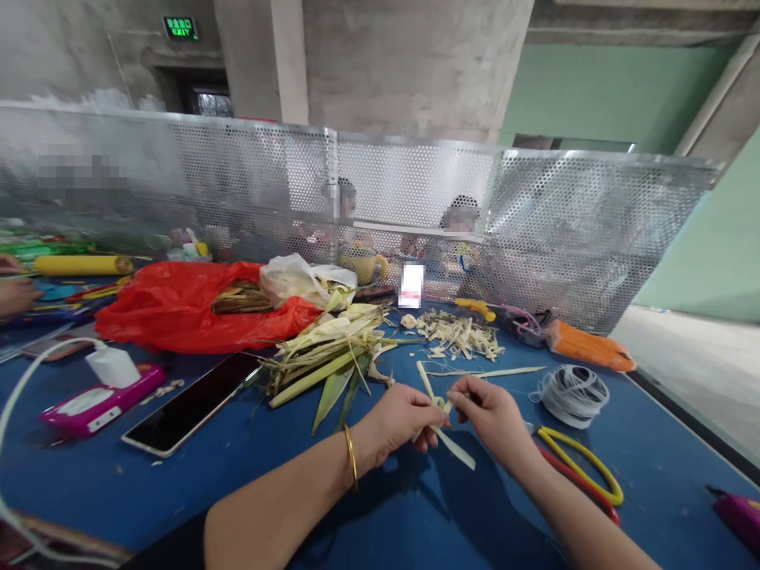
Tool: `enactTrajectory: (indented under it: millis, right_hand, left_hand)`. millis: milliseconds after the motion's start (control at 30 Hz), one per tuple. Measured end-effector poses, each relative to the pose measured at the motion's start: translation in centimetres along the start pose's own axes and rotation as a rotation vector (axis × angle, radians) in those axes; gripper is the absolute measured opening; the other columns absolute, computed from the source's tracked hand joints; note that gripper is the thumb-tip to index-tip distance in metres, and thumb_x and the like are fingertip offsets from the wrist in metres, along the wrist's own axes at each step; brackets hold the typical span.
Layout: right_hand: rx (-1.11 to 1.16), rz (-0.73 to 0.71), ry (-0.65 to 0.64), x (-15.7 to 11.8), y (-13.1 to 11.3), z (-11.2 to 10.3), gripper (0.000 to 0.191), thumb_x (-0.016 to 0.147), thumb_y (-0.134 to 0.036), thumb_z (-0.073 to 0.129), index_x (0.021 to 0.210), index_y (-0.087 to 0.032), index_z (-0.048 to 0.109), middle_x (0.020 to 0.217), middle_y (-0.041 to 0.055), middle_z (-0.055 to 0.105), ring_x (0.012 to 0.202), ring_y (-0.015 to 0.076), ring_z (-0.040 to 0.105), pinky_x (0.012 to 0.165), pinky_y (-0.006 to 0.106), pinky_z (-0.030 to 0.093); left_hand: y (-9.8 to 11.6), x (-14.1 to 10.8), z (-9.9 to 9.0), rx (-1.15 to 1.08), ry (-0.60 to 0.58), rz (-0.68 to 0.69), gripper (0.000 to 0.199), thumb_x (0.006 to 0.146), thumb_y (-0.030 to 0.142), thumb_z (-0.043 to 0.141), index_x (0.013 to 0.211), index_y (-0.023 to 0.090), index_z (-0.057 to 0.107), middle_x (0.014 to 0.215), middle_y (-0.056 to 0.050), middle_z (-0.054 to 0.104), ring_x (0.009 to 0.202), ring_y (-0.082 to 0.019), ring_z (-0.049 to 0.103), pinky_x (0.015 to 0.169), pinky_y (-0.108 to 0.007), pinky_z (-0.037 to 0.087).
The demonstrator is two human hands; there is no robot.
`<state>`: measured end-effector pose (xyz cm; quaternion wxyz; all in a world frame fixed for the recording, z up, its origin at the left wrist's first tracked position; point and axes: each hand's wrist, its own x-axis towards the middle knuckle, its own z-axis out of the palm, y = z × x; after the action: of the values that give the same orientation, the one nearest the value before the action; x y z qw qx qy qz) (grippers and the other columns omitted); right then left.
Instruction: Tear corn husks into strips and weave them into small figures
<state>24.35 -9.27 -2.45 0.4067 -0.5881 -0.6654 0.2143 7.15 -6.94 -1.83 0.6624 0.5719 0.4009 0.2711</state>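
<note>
Pale strips of corn husk [456, 450] cross between my hands, one end pointing up and away, another hanging down to the right. My left hand [404, 416], with a gold bangle at the wrist, pinches the strips where they cross. From the right, my right hand [484, 408] pinches the husk close to the same crossing, fingers closed. Just beyond lies a thin pale husk strip [511, 371] on the blue table [356, 514]. Left of it is a pile of corn husks [332, 348], some green, some dry. Shredded husk scraps [460, 336] lie behind my right hand.
Right of my hands are a roll of white string [575, 396] and red-and-yellow-handled scissors [587, 467]. To the left lie a tablet-like phone [193, 404], a purple power strip [104, 404] and a red plastic bag [178, 305]. A perforated metal screen [409, 182] stands behind; a co-worker's hand [15, 293] shows far left.
</note>
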Motion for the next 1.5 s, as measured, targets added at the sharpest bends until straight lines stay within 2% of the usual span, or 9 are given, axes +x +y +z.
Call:
enactTrajectory:
  millis: [133, 233, 300, 467, 733, 1000, 1200, 1367, 1500]
  right_hand:
    - [-0.331, -0.421, 0.246, -0.7, -1.3, -0.6, 0.017, 0.090, -0.023, 0.048, 0.092, -0.021, 0.065, 0.091, 0.0061, 0.065, 0.087, 0.0197, 0.057, 0.077, 0.032, 0.040]
    - [-0.556, -0.786, 0.073, -1.7, -2.6, -0.2, 0.017, 0.091, -0.017, 0.049, 0.094, -0.023, 0.065, 0.082, 0.0020, 0.063, 0.075, 0.0164, 0.054, 0.076, 0.033, 0.036]
    - [-0.722, -0.909, -0.088, -2.3, -3.1, 0.9, 0.018, 0.089, -0.015, 0.050, 0.102, -0.020, 0.062, 0.084, 0.0028, 0.063, 0.078, 0.0174, 0.053, 0.080, 0.035, 0.035]
    - [-1.011, -0.907, -0.073, -2.9, -2.5, 3.3, 0.011, 0.084, -0.016, 0.057, 0.094, -0.015, 0.061, 0.088, 0.0074, 0.063, 0.084, 0.0228, 0.053, 0.084, 0.039, 0.034]
    - [-0.785, -0.830, 0.110, -2.2, -1.8, 2.7, 0.025, 0.094, -0.010, 0.037, 0.079, -0.017, 0.057, 0.070, 0.0026, 0.060, 0.064, 0.0158, 0.050, 0.072, 0.032, 0.032]
    - [-0.630, -0.979, -0.114, -3.5, -3.5, 2.4, 0.031, 0.096, -0.011, 0.030, 0.080, -0.016, 0.057, 0.068, 0.0026, 0.058, 0.065, 0.0153, 0.051, 0.075, 0.032, 0.036]
    - [-0.416, -0.921, -0.068, -3.3, -3.6, 1.7, 0.014, 0.093, -0.020, 0.045, 0.096, -0.017, 0.058, 0.070, 0.0014, 0.063, 0.066, 0.0149, 0.056, 0.077, 0.031, 0.041]
    - [-0.143, -0.310, 0.279, -1.7, -2.6, 0.0, 0.023, 0.090, -0.035, 0.050, 0.076, -0.020, 0.061, 0.070, 0.0013, 0.063, 0.066, 0.0152, 0.057, 0.063, 0.025, 0.042]
    - [0.003, 0.043, 0.165, -0.3, -1.3, 0.0, 0.034, 0.079, -0.050, 0.058, 0.066, -0.018, 0.060, 0.057, -0.0013, 0.056, 0.054, 0.0131, 0.048, 0.050, 0.023, 0.035]
  left_hand:
    - [-0.1, 0.3, -0.2, -0.159, 0.073, -0.055, 0.020, 0.064, 0.032, 0.067, 0.067, 0.012, 0.067, 0.052, -0.001, 0.060, 0.042, -0.009, 0.050, 0.047, -0.022, 0.038]
    - [-0.6, 0.8, -0.1, -0.240, 0.111, -0.026, 0.021, 0.059, 0.032, 0.070, 0.059, 0.012, 0.062, 0.051, 0.000, 0.056, 0.044, -0.009, 0.048, 0.047, -0.022, 0.036]
    - [-1.1, 1.1, 0.1, -0.295, 0.120, 0.007, 0.023, 0.056, 0.031, 0.072, 0.056, 0.011, 0.060, 0.051, 0.001, 0.054, 0.046, -0.007, 0.046, 0.048, -0.021, 0.033]
    - [-1.7, 1.5, 0.5, -0.312, 0.178, -0.033, 0.025, 0.054, 0.033, 0.073, 0.058, 0.011, 0.060, 0.054, 0.002, 0.053, 0.051, -0.008, 0.046, 0.051, -0.021, 0.032]
    - [-0.3, 0.5, -0.4, -0.340, 0.045, 0.009, 0.032, 0.051, 0.034, 0.080, 0.064, 0.011, 0.064, 0.059, 0.002, 0.056, 0.057, -0.008, 0.050, 0.059, -0.022, 0.041]
    - [0.5, 0.1, -0.3, -0.453, 0.193, -0.016, 0.039, 0.049, 0.033, 0.085, 0.072, 0.011, 0.064, 0.065, -0.005, 0.067, 0.064, -0.015, 0.062, 0.064, -0.026, 0.048]
    - [0.7, 0.0, -0.4, -0.439, 0.177, 0.001, 0.040, 0.053, 0.032, 0.084, 0.080, 0.011, 0.063, 0.066, -0.005, 0.068, 0.060, -0.014, 0.063, 0.062, -0.025, 0.049]
    - [0.4, 0.1, 0.0, -0.291, 0.122, 0.042, 0.027, 0.060, 0.025, 0.077, 0.080, 0.012, 0.063, 0.063, -0.003, 0.067, 0.057, -0.015, 0.063, 0.059, -0.026, 0.049]
    - [-0.2, 0.2, 0.6, -0.086, 0.085, 0.127, 0.013, 0.066, 0.022, 0.068, 0.075, 0.013, 0.065, 0.061, -0.002, 0.065, 0.052, -0.014, 0.060, 0.055, -0.025, 0.049]
